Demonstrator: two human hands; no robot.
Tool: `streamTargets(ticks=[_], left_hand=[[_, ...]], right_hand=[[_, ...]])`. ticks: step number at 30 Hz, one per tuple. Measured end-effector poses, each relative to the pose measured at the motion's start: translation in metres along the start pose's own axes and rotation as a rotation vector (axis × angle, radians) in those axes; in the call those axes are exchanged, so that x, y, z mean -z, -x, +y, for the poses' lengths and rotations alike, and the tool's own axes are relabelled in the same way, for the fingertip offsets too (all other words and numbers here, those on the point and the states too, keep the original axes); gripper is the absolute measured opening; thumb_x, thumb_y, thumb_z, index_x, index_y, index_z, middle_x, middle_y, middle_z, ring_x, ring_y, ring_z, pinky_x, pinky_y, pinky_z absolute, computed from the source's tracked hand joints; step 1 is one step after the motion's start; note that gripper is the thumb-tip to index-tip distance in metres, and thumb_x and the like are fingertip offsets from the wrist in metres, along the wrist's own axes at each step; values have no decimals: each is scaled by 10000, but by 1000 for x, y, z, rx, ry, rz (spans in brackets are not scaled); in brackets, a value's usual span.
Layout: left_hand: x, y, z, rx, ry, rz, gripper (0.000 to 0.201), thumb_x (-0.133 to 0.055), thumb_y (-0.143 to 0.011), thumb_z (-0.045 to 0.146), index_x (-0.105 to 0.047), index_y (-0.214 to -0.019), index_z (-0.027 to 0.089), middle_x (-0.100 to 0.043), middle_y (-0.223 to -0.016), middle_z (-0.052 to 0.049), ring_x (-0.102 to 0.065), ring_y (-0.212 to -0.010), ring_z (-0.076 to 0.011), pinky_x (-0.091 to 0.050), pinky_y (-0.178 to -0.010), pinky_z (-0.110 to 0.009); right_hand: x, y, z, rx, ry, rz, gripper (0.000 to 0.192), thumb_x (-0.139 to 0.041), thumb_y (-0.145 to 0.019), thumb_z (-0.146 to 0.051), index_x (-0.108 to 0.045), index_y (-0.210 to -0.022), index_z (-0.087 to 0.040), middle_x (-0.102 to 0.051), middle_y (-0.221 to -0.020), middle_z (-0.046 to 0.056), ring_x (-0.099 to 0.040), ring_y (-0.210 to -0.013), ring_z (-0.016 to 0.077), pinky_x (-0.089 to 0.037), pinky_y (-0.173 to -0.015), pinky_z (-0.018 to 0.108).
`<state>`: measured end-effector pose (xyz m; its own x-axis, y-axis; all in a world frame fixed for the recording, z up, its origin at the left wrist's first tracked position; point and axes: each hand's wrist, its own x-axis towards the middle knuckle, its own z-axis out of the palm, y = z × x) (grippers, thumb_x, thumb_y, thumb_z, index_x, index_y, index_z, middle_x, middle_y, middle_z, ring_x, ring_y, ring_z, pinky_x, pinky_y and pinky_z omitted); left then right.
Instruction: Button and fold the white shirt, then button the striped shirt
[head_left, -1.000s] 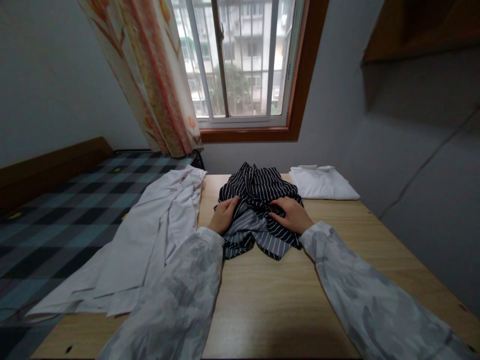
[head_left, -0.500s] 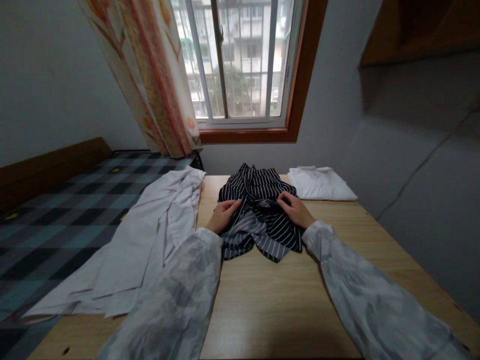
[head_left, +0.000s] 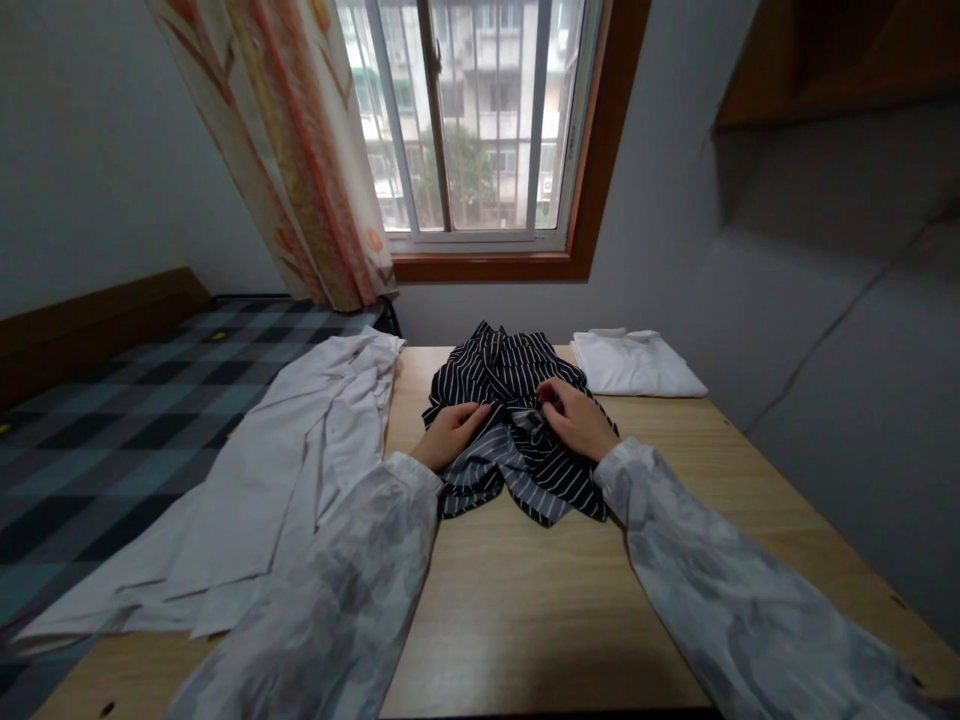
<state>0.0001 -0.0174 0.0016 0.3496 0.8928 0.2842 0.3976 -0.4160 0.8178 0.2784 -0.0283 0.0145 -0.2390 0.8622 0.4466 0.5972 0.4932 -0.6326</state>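
A black garment with white stripes (head_left: pixel 517 360), probably a shirt, lies crumpled on the wooden table (head_left: pixel 540 620), its greyer inner side showing at the near edge. My left hand (head_left: pixel 452 435) pinches the cloth at its left side, thumb pointing inward. On the other side my right hand (head_left: pixel 576 415) is closed on the fabric near the middle, fingers bent. Between the two hands the cloth is bunched up. Exactly which part of the garment each hand grips is hard to make out.
A white garment (head_left: pixel 300 440) is spread along the table's left side, over its edge onto a checked bed (head_left: pixel 112 440). At the back right lies a folded white garment (head_left: pixel 637 362). Behind the table are a wall, a window (head_left: pixel 472 120) and a curtain (head_left: pixel 300 150).
My right hand has moved a little left, towards my left hand, and the cloth between them is more bunched. The view has shifted slightly.
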Motion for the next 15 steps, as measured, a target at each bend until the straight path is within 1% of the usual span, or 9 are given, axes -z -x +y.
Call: streamTargets(ticks=[2, 4, 5, 7, 9, 11, 13, 15], left_hand=[[0, 0, 0, 4, -9, -12, 592, -552, -1021, 681, -518, -682, 198, -449, -656, 34, -411, -656, -140, -314, -623, -274], [1, 0, 0, 7, -4, -1, 574, -551, -1026, 666, -534, -696, 196, -460, -658, 34, -417, -656, -141, -319, -626, -272], [1, 0, 0, 7, -2, 5, 569, -550, -1027, 660, -533, -698, 197, -462, -659, 34, -418, -658, -141, -319, -626, -272], [2, 0, 1, 1, -3, 5, 569, -546, -1031, 655, -519, -692, 199, -455, -659, 35, -414, -659, -140, -315, -626, -272], [1, 0, 1, -3, -6, 4, 574, -546, -1030, 656, -504, -685, 200, -445, -657, 35, -409, -659, -140, -308, -621, -273], [0, 0, 1, 1, 3, 8, 577, -550, -1026, 662, -500, -681, 202, -440, -654, 34, -407, -655, -140, -305, -616, -275], [-1, 0, 1, 14, 30, 16, 578, -551, -1025, 667, -504, -683, 203, -442, -653, 33, -407, -652, -141, -310, -611, -275], [-2, 0, 2, 25, 61, 25, 585, -548, -1025, 677, -507, -683, 204, -443, -653, 32, -407, -650, -141, -315, -608, -276]], right_hand=[[0, 4, -16, 39, 125, 55, 187, -545, -1042, -310, -709, -1067, -224, -763, -1051, 80, -683, -933, 231, -465, -844, 352], [-3, 6, -26, 15, 248, 62, 261, -627, -1038, -445, -725, -946, -222, -764, -967, 96, -678, -885, 248, -452, -808, 361], [-5, 6, -28, -24, 296, 44, 296, -681, -1011, -489, -729, -895, -221, -765, -930, 103, -677, -863, 255, -445, -791, 363], [-11, 6, -25, -111, 320, -44, 284, -751, -964, -484, -746, -855, -222, -771, -880, 97, -678, -820, 252, -434, -759, 358], [-15, 5, -17, -159, 241, -158, 195, -765, -949, -404, -763, -867, -227, -773, -850, 64, -678, -783, 229, -426, -734, 340], [-16, 4, -8, -166, 125, -209, 136, -767, -935, -348, -758, -883, -222, -769, -839, 37, -673, -757, 208, -429, -714, 322], [-16, 2, -4, -142, 15, -170, 130, -768, -932, -340, -750, -918, -212, -774, -863, 30, -673, -759, 200, -453, -716, 314], [-16, 1, -4, -96, -69, -100, 142, -742, -958, -344, -765, -1007, -213, -790, -906, 32, -689, -785, 203, -489, -746, 323]])
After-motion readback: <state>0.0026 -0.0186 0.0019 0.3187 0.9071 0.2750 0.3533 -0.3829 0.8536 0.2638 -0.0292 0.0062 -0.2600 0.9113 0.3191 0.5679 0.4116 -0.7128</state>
